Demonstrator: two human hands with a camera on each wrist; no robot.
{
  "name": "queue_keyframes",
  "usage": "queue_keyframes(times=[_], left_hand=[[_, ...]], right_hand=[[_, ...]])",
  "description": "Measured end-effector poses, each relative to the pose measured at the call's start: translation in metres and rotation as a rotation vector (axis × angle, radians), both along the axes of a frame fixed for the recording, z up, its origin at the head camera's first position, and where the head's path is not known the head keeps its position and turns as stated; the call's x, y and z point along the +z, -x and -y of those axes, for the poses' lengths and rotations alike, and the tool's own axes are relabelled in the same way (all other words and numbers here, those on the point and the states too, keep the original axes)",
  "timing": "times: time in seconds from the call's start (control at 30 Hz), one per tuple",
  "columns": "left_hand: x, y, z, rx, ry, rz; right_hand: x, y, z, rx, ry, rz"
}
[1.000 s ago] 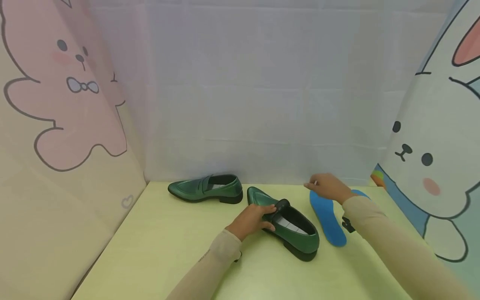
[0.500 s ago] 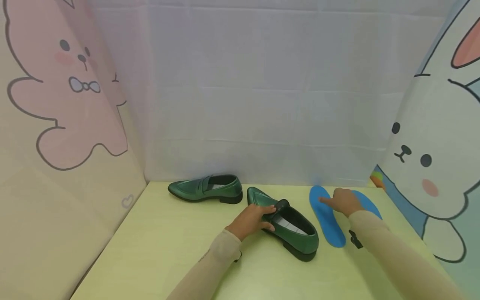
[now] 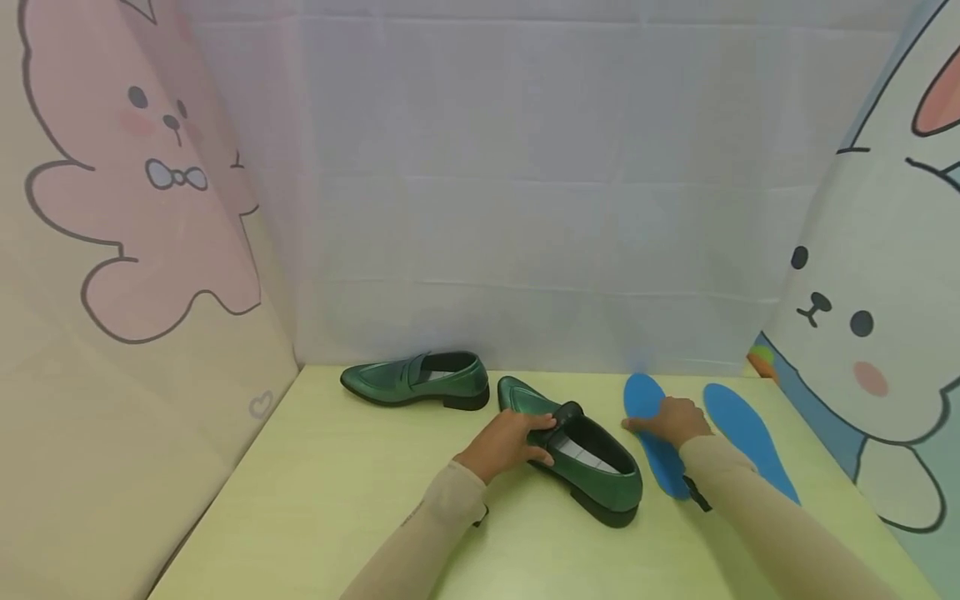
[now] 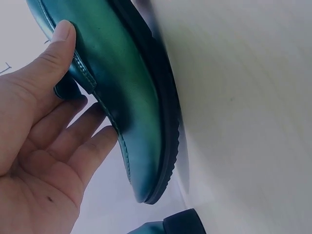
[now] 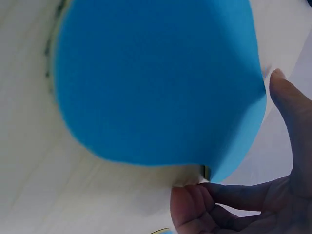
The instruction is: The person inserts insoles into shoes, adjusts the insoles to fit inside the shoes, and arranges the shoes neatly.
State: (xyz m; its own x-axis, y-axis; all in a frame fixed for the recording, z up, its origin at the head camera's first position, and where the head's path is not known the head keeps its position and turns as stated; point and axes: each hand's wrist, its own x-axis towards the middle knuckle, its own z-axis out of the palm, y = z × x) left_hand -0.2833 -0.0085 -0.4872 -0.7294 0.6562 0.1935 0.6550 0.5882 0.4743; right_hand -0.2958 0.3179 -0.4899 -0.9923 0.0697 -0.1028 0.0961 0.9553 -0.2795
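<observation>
My left hand (image 3: 504,446) grips a green loafer (image 3: 611,482) across its strap, with the thumb over the upper. The loafer stands on the table, toe pointing away to the left. In the left wrist view, the thumb and fingers (image 4: 95,146) press on the loafer's upper. My right hand (image 3: 673,422) straddles a blue insole (image 3: 642,395) lying to the right of that loafer. Seen from the right wrist, the thumb is beside one edge of the insole (image 5: 156,87), and bent fingertips meet the other edge. No firm pinch shows.
A second green loafer (image 3: 386,382) stands at the back left of the pale yellow table (image 3: 330,475). To the right of my right hand lies another blue insole (image 3: 746,429), partly hidden by the sleeve. A white sheet (image 3: 480,208) hangs behind the table.
My right hand has come down from the far end of the insoles toward me, onto the nearer part of the left insole. The left hand stays on the loafer.
</observation>
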Motion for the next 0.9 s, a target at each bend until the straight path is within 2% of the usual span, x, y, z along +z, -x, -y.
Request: queue_keyframes(times=[0.27, 0.6, 0.9], left_hand=[[0.001, 0.0, 0.0, -0.004, -0.002, -0.011], [0.002, -0.002, -0.001, 0.005, 0.009, -0.007], [0.003, -0.002, -0.001, 0.018, 0.016, 0.024]], right_hand=[[0.004, -0.003, 0.007, 0.078, -0.008, -0.002], [0.006, -0.006, -0.009, 0.141, -0.061, 0.113], [0.014, -0.013, -0.012, 0.158, -0.022, 0.084]])
